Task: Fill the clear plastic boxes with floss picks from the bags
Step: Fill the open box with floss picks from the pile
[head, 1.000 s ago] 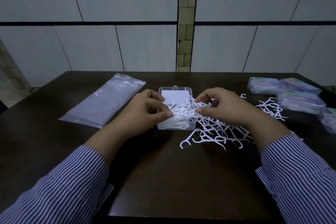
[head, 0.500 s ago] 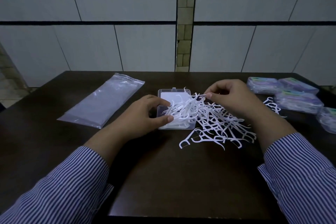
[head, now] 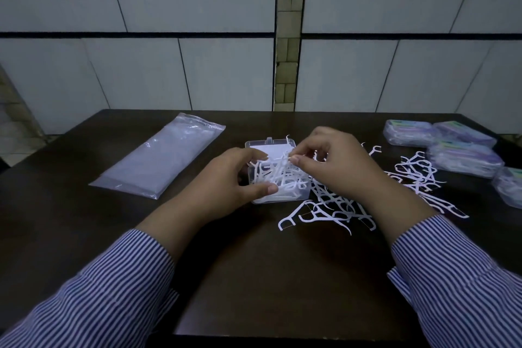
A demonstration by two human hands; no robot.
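Clear box (head: 270,147): near-left wall hidden behind the left hand (head: 226,186).
Loose floss picks (head: 333,206): part of the pile hidden under the right hand (head: 336,167).
Filled box (head: 508,189): cut off by the right edge.
Sleeves (head: 93,297): cut off at the bottom edge.

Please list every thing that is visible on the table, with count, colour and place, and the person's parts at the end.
open box: one, clear, table centre, picks inside.
loose floss picks: many, white, heaped right of the box.
bag: one, clear, flat, left.
filled boxes: at least four, clear with purple and green inside, far right.
table: one, dark brown.
left hand: grips the box's left side.
right hand: pinches picks over the box.
sleeves: two, blue-and-white striped.
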